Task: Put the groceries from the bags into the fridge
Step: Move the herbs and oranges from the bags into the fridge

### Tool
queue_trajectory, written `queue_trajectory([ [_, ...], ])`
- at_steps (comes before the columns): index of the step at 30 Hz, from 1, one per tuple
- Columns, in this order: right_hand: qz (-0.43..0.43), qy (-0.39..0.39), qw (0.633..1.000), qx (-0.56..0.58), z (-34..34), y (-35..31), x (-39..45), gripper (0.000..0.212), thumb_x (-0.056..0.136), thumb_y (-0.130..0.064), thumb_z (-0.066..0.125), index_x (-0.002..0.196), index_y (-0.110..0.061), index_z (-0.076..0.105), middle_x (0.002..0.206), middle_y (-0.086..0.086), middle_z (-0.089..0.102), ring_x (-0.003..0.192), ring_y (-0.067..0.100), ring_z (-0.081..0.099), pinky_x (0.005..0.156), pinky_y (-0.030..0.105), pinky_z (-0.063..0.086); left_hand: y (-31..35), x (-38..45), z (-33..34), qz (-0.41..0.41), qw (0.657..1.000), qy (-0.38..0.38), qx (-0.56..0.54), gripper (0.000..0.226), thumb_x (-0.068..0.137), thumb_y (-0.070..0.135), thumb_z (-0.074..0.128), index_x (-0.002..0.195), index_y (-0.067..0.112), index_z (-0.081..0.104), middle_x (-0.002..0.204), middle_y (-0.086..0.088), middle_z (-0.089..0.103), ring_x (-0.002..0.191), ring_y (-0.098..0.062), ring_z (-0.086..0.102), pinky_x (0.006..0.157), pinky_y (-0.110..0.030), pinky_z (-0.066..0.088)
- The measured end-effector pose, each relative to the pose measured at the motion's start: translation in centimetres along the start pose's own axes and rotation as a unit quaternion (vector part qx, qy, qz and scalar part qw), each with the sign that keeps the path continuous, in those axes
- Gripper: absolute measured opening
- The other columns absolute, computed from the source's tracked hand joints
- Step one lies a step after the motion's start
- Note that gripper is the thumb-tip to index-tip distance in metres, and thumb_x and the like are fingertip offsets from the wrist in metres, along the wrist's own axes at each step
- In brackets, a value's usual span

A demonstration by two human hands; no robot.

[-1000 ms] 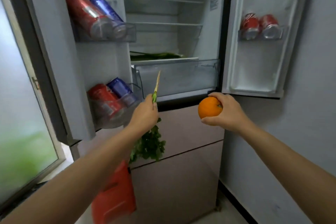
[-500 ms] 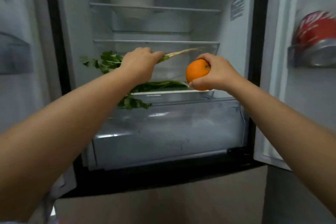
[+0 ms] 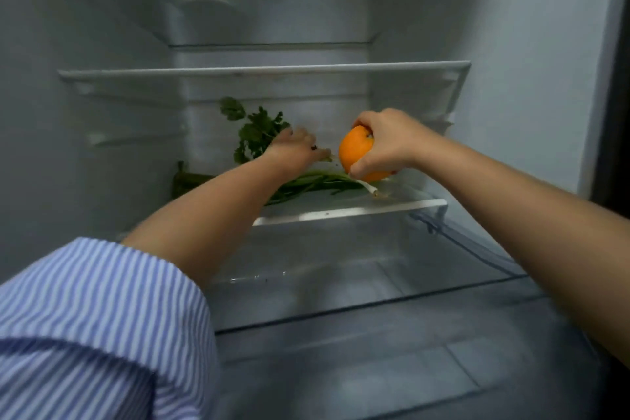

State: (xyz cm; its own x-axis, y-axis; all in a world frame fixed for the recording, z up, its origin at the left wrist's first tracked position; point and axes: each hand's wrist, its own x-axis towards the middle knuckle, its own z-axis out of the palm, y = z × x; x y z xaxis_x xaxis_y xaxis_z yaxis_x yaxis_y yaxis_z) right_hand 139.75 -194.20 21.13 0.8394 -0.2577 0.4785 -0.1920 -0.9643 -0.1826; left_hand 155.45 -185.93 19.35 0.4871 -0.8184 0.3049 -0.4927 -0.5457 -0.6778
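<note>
Both my arms reach deep into the open fridge, over its lowest glass shelf [image 3: 347, 211]. My left hand [image 3: 295, 150] grips a bunch of coriander [image 3: 254, 131] by its stems, and the leaves point toward the back wall. My right hand [image 3: 385, 143] holds an orange [image 3: 356, 150] from above, just over the right part of that shelf. Spring onions [image 3: 317, 182] lie flat on the shelf under both hands.
A dark green packet [image 3: 185, 181] lies at the shelf's back left. A clear crisper drawer [image 3: 341, 269] sits below the shelf. Two more glass shelves [image 3: 266, 70] run above. The fridge's right wall [image 3: 531, 95] carries a label at the top.
I have moved closer to the fridge. Both hands went deeper in and lower, from in front of the shelves to just over the lowest shelf, with the coriander and the orange still held.
</note>
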Motion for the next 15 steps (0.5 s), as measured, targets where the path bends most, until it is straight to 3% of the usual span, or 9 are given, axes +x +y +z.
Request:
queue_trajectory([
  [3,0.005,-0.009,1.0,-0.002,0.8,0.5,1.2,0.068,0.066,-0.035,0.076,0.124,-0.016,0.047,0.106,0.004,0.044,0.092,0.019,0.043,0.068,0.034,0.046,0.9,2.3,2.6,-0.056,0.994,-0.054,-0.08,0.061,0.099,0.026,0.037,0.15,0.031,0.003,0.155,-0.015,0.018,0.144,-0.033,0.015,0.119,-0.049,0.007],
  [5,0.005,-0.015,1.0,-0.017,1.4,0.7,1.4,0.065,0.065,-0.035,0.077,0.121,-0.016,0.049,0.102,0.003,0.044,0.09,0.019,0.043,0.072,0.033,0.046,1.3,2.6,4.1,-0.079,0.97,-0.121,-0.196,0.07,0.099,0.034,0.037,0.15,0.027,-0.01,0.158,-0.015,0.007,0.146,-0.034,0.01,0.119,-0.052,0.008],
  [7,0.013,-0.037,0.999,-0.013,2.0,0.8,1.0,0.06,0.063,-0.033,0.078,0.115,-0.017,0.052,0.098,0.001,0.043,0.088,0.019,0.044,0.068,0.032,0.047,0.8,2.5,4.5,-0.046,0.942,-0.175,-0.281,0.075,0.098,0.042,0.036,0.15,0.02,-0.013,0.159,-0.014,0.003,0.147,-0.032,0.01,0.12,-0.048,0.013],
  [11,0.01,-0.101,0.995,0.011,3.0,0.2,0.0,0.058,0.061,-0.03,0.08,0.111,-0.019,0.054,0.099,-0.001,0.045,0.088,0.02,0.05,0.049,0.029,0.051,-2.0,1.2,2.7,-0.031,0.95,-0.162,-0.263,0.066,0.098,0.04,0.039,0.151,0.015,0.008,0.159,-0.01,0.012,0.146,-0.027,0.016,0.12,-0.039,0.016],
  [13,-0.007,-0.113,0.994,0.004,2.9,-1.0,0.2,0.06,0.062,-0.032,0.08,0.114,-0.019,0.053,0.1,-0.001,0.046,0.089,0.021,0.051,0.055,0.032,0.054,-3.5,-0.6,2.2,-0.027,0.96,-0.175,-0.219,0.059,0.098,0.036,0.04,0.149,0.012,0.021,0.157,-0.011,0.022,0.143,-0.028,0.024,0.116,-0.037,0.022],
  [15,-0.038,-0.117,0.992,-0.014,2.6,-2.8,0.5,0.058,0.064,-0.037,0.078,0.114,-0.019,0.053,0.1,-0.001,0.048,0.091,0.02,0.05,0.071,0.034,0.053,-4.8,-2.8,2.5,-0.02,0.961,-0.197,-0.192,0.052,0.099,0.032,0.039,0.145,0.009,0.032,0.151,-0.012,0.033,0.137,-0.028,0.035,0.111,-0.036,0.03],
])
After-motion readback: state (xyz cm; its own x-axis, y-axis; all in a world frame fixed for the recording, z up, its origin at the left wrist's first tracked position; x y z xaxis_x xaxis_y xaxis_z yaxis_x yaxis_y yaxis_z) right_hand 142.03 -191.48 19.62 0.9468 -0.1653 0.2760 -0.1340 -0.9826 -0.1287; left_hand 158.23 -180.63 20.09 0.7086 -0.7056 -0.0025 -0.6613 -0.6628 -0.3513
